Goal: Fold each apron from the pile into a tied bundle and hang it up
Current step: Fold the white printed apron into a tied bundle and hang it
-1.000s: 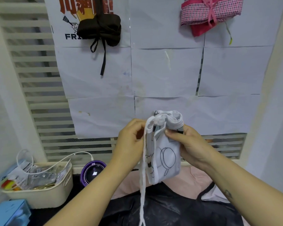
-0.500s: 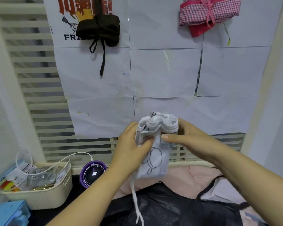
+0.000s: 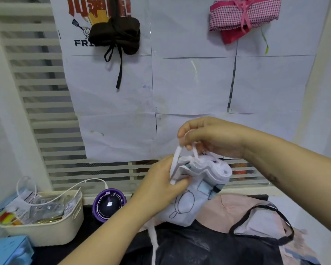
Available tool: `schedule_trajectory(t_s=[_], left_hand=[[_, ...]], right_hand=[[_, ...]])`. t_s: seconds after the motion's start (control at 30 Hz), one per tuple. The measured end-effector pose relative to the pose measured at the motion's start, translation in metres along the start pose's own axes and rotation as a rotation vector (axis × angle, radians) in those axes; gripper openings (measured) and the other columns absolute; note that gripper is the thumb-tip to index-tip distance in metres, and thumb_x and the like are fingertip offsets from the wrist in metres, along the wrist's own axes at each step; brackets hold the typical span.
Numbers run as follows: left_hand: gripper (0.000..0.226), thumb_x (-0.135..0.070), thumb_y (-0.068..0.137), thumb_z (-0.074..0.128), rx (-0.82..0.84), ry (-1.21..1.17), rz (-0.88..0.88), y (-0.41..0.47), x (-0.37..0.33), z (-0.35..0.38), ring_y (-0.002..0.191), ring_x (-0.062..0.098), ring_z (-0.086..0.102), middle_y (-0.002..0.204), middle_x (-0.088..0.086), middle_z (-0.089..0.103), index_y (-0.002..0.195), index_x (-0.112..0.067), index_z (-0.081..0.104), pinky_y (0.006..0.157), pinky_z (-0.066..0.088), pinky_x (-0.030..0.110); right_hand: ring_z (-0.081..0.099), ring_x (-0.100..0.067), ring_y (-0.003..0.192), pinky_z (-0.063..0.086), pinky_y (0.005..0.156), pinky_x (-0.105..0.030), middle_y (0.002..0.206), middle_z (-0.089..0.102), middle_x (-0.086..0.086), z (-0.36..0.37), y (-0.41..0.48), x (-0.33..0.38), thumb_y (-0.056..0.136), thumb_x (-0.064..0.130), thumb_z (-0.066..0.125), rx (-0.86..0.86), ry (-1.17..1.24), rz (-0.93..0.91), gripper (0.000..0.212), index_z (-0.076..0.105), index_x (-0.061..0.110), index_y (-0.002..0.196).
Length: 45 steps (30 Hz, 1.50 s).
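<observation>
Two bundles already hang on the paper-covered wall (image 3: pixel 189 83): a dark brown bundle (image 3: pixel 115 35) at the upper left with its ties dangling, and a pink checked bundle (image 3: pixel 245 16) at the upper right. A third is in the making. The white apron (image 3: pixel 197 190), rolled into a short fat bundle with a line drawing on its face, is held in the air above the near middle of the desk (image 3: pixel 80 243). The left hand (image 3: pixel 161 186) is wrapped around its side, thumb pressing on the cloth. The right hand (image 3: pixel 208 136) pinches a loop of the white strap (image 3: pixel 175 163) just above the roll's top, while the strap's loose end trails down past the desk's front edge. The tie looks unfinished (no knot can be made out), so tying and hanging remain for this one. Under the hands lies the rest of the pile: a black apron (image 3: pixel 189 245) along the front, a pink apron (image 3: pixel 233 211) behind it, and at least one more piece with a black strap toward the right edge. A cream basket (image 3: pixel 46 232) stands at the left edge. Roughly half of the work seems to be left.
</observation>
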State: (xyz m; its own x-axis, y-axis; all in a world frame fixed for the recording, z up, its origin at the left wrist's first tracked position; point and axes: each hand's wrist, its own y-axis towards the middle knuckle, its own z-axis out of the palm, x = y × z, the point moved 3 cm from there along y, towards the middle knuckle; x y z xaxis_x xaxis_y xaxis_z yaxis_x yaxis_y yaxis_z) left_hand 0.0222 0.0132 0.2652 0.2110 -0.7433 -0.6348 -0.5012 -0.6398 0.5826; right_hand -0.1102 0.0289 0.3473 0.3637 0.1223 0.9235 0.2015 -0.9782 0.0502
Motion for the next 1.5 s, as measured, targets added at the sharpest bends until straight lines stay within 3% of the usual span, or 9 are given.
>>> schedule_trajectory(t_s=[0.17,0.47,0.6,0.87,0.97,1.03,1.1,1.37,1.5], left_hand=[[0.032,-0.009,0.082,0.071,0.028,-0.02,-0.054,-0.003,0.007,0.0,0.091,-0.002,0.063,0.097,-0.013,0.069,0.098,-0.037,0.064,0.079,0.05,0.019],[0.028,-0.009,0.082,0.071,-0.047,-0.059,-0.082,-0.006,0.017,0.001,0.089,-0.001,0.061,0.097,-0.012,0.068,0.1,-0.029,0.065,0.078,0.048,0.016],[0.032,-0.006,0.082,0.07,-0.191,-0.204,-0.209,0.0,0.028,-0.012,0.092,0.001,0.065,0.097,-0.013,0.071,0.104,-0.028,0.065,0.083,0.051,0.02],[0.025,-0.012,0.083,0.069,-0.308,-0.161,-0.239,0.009,0.035,-0.026,0.089,0.007,0.065,0.091,-0.011,0.07,0.095,-0.033,0.063,0.079,0.051,0.028],[0.02,-0.015,0.084,0.07,-0.299,-0.136,-0.217,0.01,0.032,-0.027,0.089,0.008,0.063,0.091,-0.01,0.068,0.094,-0.03,0.062,0.075,0.05,0.021],[0.017,-0.016,0.084,0.07,-0.276,-0.109,-0.189,0.011,0.028,-0.025,0.085,0.005,0.062,0.091,-0.01,0.067,0.095,-0.027,0.062,0.07,0.047,0.016],[0.017,-0.011,0.084,0.068,-0.241,-0.028,-0.138,0.011,0.025,-0.022,0.082,0.007,0.06,0.091,-0.006,0.065,0.094,-0.023,0.061,0.069,0.046,0.022],[0.023,0.003,0.081,0.066,-0.117,0.084,-0.029,0.005,0.024,-0.028,0.071,0.001,0.053,0.083,-0.007,0.059,0.085,-0.018,0.06,0.062,0.038,0.011],[0.022,0.003,0.082,0.065,-0.057,0.087,-0.026,0.005,0.028,-0.026,0.074,0.006,0.055,0.086,-0.009,0.059,0.087,-0.018,0.062,0.065,0.04,0.017]], right_hand=[[0.052,-0.008,0.056,0.042,0.059,-0.021,0.071,0.065,0.003,-0.01,0.006,0.005,0.07,0.004,0.059,-0.08,0.842,-0.048,0.019,0.059,0.019,0.083],[0.053,-0.005,0.038,0.046,0.045,-0.015,0.063,0.053,0.001,-0.094,0.013,-0.033,0.095,0.006,0.045,-0.717,1.022,-0.014,0.02,0.052,0.009,0.077],[0.054,-0.009,0.053,0.052,0.056,-0.023,0.064,0.049,0.0,-0.09,0.007,-0.09,0.098,0.009,0.043,-0.731,0.864,0.209,0.022,0.047,0.011,0.077],[0.068,-0.02,0.057,0.054,0.049,-0.027,0.081,0.061,-0.01,-0.044,-0.011,-0.134,0.093,0.041,0.054,-0.235,0.298,0.572,0.035,0.057,0.006,0.086],[0.057,-0.011,0.059,0.045,0.056,-0.02,0.074,0.066,0.0,-0.046,-0.006,-0.1,0.091,0.038,0.058,-0.373,-0.393,0.233,0.031,0.063,0.011,0.078],[0.057,-0.005,0.078,0.044,0.071,-0.019,0.089,0.064,0.007,-0.039,-0.001,-0.067,0.091,0.019,0.059,-0.486,-0.38,-0.124,0.003,0.061,0.02,0.09],[0.051,0.002,0.112,0.041,0.093,-0.018,0.12,0.056,0.013,-0.028,0.005,-0.043,0.091,0.005,0.054,-0.333,-0.291,-0.317,0.038,0.052,0.034,0.114],[0.046,0.004,0.123,0.036,0.109,-0.034,0.13,0.054,0.02,-0.022,0.009,-0.019,0.087,0.011,0.065,0.032,-0.589,-0.33,0.036,0.057,0.031,0.116],[0.04,0.007,0.125,0.03,0.099,-0.005,0.138,0.05,0.016,-0.011,0.009,-0.015,0.088,0.012,0.064,0.055,-0.8,-0.426,0.026,0.062,0.026,0.11]])
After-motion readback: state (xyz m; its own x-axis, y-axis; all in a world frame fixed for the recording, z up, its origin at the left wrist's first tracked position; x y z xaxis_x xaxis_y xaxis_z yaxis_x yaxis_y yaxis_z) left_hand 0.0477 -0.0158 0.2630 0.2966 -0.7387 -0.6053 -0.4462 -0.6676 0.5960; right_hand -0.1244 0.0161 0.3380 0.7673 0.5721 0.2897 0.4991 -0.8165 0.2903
